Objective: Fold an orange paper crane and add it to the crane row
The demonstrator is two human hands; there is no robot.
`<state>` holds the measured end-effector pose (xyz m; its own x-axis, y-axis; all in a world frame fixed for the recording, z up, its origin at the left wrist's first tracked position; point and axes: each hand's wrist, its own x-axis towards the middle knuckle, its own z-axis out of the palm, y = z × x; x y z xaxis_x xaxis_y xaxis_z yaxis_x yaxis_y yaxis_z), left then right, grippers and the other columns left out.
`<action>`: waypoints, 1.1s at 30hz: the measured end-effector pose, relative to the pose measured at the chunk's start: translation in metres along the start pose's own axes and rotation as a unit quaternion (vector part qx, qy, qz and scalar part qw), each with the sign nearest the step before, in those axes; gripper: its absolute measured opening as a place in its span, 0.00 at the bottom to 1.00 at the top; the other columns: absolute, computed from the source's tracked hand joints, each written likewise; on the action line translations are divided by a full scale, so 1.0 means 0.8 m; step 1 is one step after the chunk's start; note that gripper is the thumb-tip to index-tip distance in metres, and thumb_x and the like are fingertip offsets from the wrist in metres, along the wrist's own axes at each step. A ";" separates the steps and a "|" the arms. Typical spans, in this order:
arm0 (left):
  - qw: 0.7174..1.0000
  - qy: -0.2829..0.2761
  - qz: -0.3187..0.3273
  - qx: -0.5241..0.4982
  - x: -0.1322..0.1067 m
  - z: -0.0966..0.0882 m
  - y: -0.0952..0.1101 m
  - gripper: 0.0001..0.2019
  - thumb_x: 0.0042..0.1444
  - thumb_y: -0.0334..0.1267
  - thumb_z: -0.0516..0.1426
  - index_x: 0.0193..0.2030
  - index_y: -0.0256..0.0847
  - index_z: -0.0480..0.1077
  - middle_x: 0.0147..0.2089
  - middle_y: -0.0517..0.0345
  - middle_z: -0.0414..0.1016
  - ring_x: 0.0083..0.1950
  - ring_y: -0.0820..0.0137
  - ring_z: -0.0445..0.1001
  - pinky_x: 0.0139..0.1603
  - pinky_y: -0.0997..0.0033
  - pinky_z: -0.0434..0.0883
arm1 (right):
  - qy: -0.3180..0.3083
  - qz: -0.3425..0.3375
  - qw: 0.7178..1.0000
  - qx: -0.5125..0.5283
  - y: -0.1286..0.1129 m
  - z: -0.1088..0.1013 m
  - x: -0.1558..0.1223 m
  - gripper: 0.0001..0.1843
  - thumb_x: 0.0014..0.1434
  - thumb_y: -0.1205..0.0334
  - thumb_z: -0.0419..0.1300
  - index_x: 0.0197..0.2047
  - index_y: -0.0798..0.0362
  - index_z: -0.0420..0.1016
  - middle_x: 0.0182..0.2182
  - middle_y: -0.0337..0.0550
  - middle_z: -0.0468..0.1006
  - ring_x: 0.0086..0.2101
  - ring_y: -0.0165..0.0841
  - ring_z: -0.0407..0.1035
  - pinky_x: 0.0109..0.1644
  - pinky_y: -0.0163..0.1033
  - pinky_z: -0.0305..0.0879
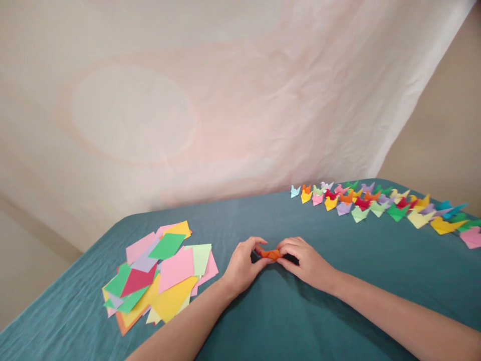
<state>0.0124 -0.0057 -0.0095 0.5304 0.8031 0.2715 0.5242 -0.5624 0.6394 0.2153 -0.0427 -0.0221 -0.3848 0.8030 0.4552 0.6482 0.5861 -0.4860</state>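
Observation:
A small folded orange paper piece (270, 254) lies on the teal tablecloth (285, 311) in the middle. My left hand (244, 265) pinches its left end with thumb and fingers closed. My right hand (306, 260) pinches its right end, fingers curled over it. Most of the orange piece is hidden between my fingers.
A loose pile of coloured paper squares (158, 273) lies to the left. Several folded paper figures in many colours (379, 203) stand in rows at the far right of the table. A cream cloth backdrop (188, 110) hangs behind the table's far edge.

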 end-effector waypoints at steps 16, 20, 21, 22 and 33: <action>0.991 0.001 0.116 0.073 -0.002 -0.004 0.012 0.07 0.54 0.37 0.58 0.40 0.43 0.70 0.39 0.56 0.74 0.44 0.67 0.70 0.47 0.64 0.65 | 0.040 -0.102 0.986 -0.124 0.000 -0.002 0.000 0.07 0.59 0.70 0.51 0.35 0.54 0.70 0.31 0.44 0.74 0.33 0.33 0.66 0.39 0.40 0.59; 0.989 0.004 0.120 0.084 -0.004 -0.003 0.013 0.07 0.55 0.36 0.56 0.40 0.43 0.70 0.41 0.56 0.73 0.45 0.67 0.69 0.48 0.64 0.64 | 0.022 -0.140 0.971 -0.194 0.000 -0.002 -0.001 0.08 0.60 0.70 0.50 0.35 0.54 0.71 0.32 0.45 0.73 0.34 0.35 0.65 0.41 0.42 0.57; 0.989 0.007 0.121 0.086 -0.004 -0.003 0.013 0.07 0.55 0.36 0.56 0.41 0.42 0.70 0.41 0.56 0.73 0.45 0.67 0.68 0.48 0.64 0.64 | 0.020 -0.147 0.966 -0.210 -0.001 -0.002 -0.001 0.09 0.60 0.70 0.50 0.35 0.54 0.71 0.32 0.45 0.73 0.34 0.35 0.65 0.41 0.42 0.57; 0.988 0.009 0.123 0.088 -0.004 -0.002 0.013 0.07 0.55 0.36 0.56 0.41 0.42 0.70 0.42 0.56 0.73 0.46 0.67 0.68 0.49 0.64 0.63 | 0.018 -0.151 0.963 -0.224 -0.002 -0.003 -0.001 0.09 0.60 0.70 0.50 0.35 0.54 0.71 0.31 0.45 0.73 0.35 0.35 0.64 0.41 0.42 0.57; 0.972 -0.038 0.124 0.196 -0.006 -0.002 0.026 0.04 0.57 0.34 0.53 0.36 0.41 0.68 0.38 0.58 0.71 0.41 0.69 0.69 0.44 0.68 0.63 | -0.017 -0.140 0.956 -0.258 -0.004 0.002 0.000 0.11 0.61 0.69 0.50 0.29 0.54 0.69 0.27 0.42 0.69 0.31 0.34 0.60 0.38 0.41 0.54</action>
<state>0.0195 -0.0207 0.0037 0.7128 0.6248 0.3187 0.5793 -0.7806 0.2347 0.2126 -0.0445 -0.0220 -0.6066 0.6306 0.4841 0.7507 0.6549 0.0875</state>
